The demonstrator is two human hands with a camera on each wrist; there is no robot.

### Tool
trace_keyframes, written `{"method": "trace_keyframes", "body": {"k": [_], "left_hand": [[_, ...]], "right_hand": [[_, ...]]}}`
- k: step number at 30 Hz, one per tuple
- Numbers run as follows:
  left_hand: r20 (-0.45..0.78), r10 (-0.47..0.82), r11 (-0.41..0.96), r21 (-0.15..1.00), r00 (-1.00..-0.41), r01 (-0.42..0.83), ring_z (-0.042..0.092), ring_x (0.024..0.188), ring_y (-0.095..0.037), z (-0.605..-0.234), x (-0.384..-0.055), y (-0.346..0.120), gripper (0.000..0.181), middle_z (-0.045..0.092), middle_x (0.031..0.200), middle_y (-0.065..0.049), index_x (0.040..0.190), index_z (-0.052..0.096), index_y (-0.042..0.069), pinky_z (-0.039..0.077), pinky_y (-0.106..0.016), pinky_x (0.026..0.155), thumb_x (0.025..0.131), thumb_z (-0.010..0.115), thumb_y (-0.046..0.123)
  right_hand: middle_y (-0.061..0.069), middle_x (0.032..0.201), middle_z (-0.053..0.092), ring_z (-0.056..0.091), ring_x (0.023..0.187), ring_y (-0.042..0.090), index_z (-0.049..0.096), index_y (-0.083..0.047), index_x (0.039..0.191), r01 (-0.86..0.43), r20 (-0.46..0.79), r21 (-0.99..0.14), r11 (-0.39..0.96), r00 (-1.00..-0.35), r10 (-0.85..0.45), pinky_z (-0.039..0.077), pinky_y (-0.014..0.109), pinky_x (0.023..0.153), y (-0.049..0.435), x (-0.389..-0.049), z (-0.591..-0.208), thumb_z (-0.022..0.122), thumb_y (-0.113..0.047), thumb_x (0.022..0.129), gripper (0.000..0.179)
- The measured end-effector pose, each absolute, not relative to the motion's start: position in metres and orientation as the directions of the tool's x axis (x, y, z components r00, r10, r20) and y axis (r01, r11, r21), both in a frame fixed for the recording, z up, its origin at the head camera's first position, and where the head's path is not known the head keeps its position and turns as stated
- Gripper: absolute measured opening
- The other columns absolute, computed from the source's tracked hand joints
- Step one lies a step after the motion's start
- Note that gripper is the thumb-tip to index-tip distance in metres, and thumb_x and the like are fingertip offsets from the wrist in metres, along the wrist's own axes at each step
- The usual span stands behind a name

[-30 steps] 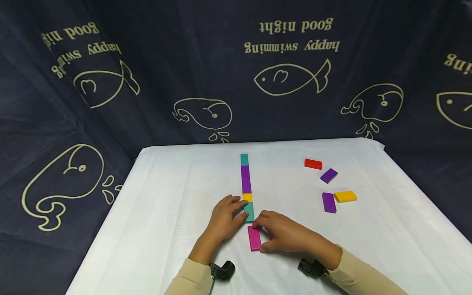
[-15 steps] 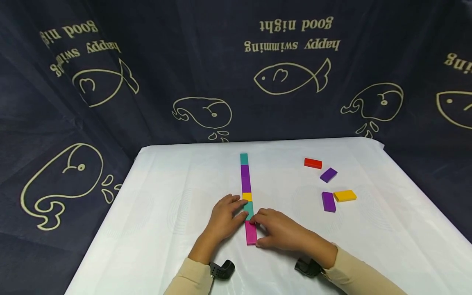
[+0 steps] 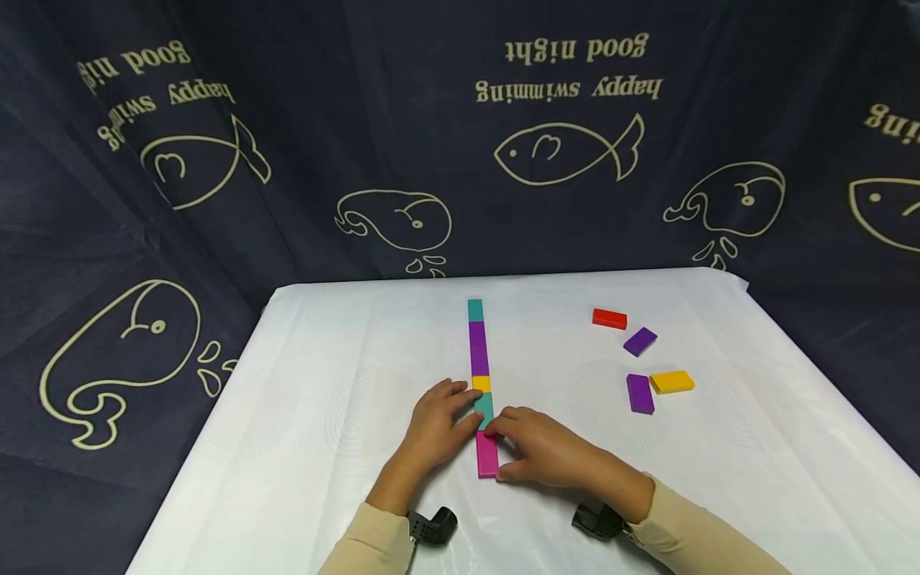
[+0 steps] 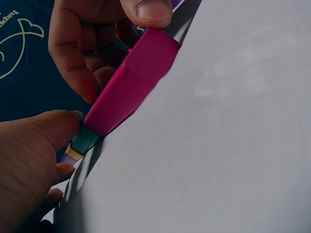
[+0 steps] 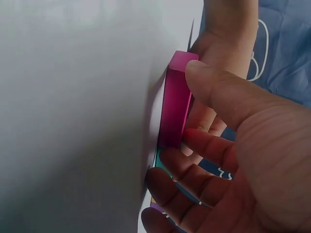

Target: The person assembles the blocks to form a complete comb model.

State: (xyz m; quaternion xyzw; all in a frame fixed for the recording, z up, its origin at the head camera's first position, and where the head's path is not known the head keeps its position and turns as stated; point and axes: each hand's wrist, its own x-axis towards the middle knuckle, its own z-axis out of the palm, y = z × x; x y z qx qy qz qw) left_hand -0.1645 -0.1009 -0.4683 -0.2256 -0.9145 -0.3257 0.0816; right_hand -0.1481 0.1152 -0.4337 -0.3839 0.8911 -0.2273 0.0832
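A straight row of flat blocks runs away from me on the white table. From the far end come a teal block [image 3: 475, 311], a long purple stretch [image 3: 478, 349], a yellow block [image 3: 481, 384], a second teal block [image 3: 485, 407] and a pink block [image 3: 487, 457]. My right hand [image 3: 546, 451] pinches the pink block, thumb at its near right corner and fingertips by its far end. From the left, my left hand [image 3: 434, 427] rests with thumb and a finger against the nearer teal block and the yellow one. In the left wrist view the pink block [image 4: 131, 82] meets the teal one.
On the right side of the table [image 3: 345, 343] lie a red block [image 3: 609, 319], a small purple block [image 3: 640, 342], a larger purple block [image 3: 640, 394] and a yellow block [image 3: 672, 382]. A dark printed cloth [image 3: 302, 216] hangs behind the table.
The pink block has slid left and away from me with my right hand, closing the gap to the teal block and lining up with the row. My left hand has stayed in place.
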Motion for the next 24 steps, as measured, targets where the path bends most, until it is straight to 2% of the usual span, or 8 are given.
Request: {"method": "trace_keyframes", "body": {"k": [6, 12, 17, 20, 24], "left_hand": [[0.279, 0.359, 0.684, 0.571, -0.891, 0.455, 0.045, 0.132, -0.042, -0.469, -0.164, -0.102, 0.037, 0.060, 0.132, -0.017, 0.127, 0.068, 0.010, 0.033, -0.059, 0.109, 0.093, 0.067, 0.023], [0.238, 0.301, 0.633, 0.675, -0.924, 0.380, 0.045, 0.133, -0.041, -0.470, -0.165, -0.102, 0.046, 0.060, 0.133, -0.016, 0.136, 0.061, 0.008, 0.033, -0.060, 0.109, 0.095, 0.065, 0.028], [0.160, 0.273, 0.578, 0.761, -0.949, 0.295, 0.048, 0.132, -0.035, -0.462, -0.170, -0.103, 0.053, 0.058, 0.136, -0.016, 0.142, 0.054, 0.006, 0.037, -0.054, 0.109, 0.097, 0.063, 0.032], [0.139, 0.295, 0.572, 0.767, -0.945, 0.291, 0.051, 0.130, -0.032, -0.453, -0.172, -0.105, 0.050, 0.058, 0.136, -0.015, 0.140, 0.056, 0.005, 0.039, -0.050, 0.109, 0.097, 0.063, 0.031], [0.117, 0.330, 0.601, 0.739, -0.937, 0.304, 0.052, 0.129, -0.033, -0.436, -0.183, -0.108, 0.048, 0.058, 0.134, -0.016, 0.136, 0.058, 0.003, 0.039, -0.049, 0.109, 0.096, 0.064, 0.028]], "right_hand": [[-0.009, 0.105, 0.059, 0.053, 0.096, 0.006, 0.065, -0.014, 0.118, -0.652, 0.030, -0.473, 0.592, -0.684, -0.729, 0.048, 0.029, 0.088, 0.117, -0.148, -0.433, 0.082, -0.032, 0.081, 0.045], [-0.008, 0.105, 0.060, 0.054, 0.093, 0.010, 0.064, -0.013, 0.124, -0.629, 0.006, -0.516, 0.582, -0.682, -0.731, 0.049, 0.029, 0.085, 0.127, -0.157, -0.425, 0.077, -0.038, 0.086, 0.047], [-0.002, 0.114, 0.062, 0.058, 0.101, 0.017, 0.062, -0.009, 0.129, -0.579, 0.029, -0.569, 0.585, -0.724, -0.689, 0.051, 0.039, 0.092, 0.152, -0.180, -0.416, 0.072, -0.038, 0.090, 0.049], [0.006, 0.116, 0.064, 0.060, 0.104, 0.024, 0.062, -0.006, 0.127, -0.558, 0.085, -0.592, 0.581, -0.760, -0.644, 0.052, 0.046, 0.092, 0.171, -0.198, -0.414, 0.073, -0.030, 0.091, 0.045], [0.011, 0.117, 0.064, 0.060, 0.104, 0.029, 0.062, -0.005, 0.126, -0.519, 0.134, -0.617, 0.592, -0.810, -0.571, 0.052, 0.047, 0.089, 0.196, -0.220, -0.413, 0.072, -0.022, 0.092, 0.039]]}}
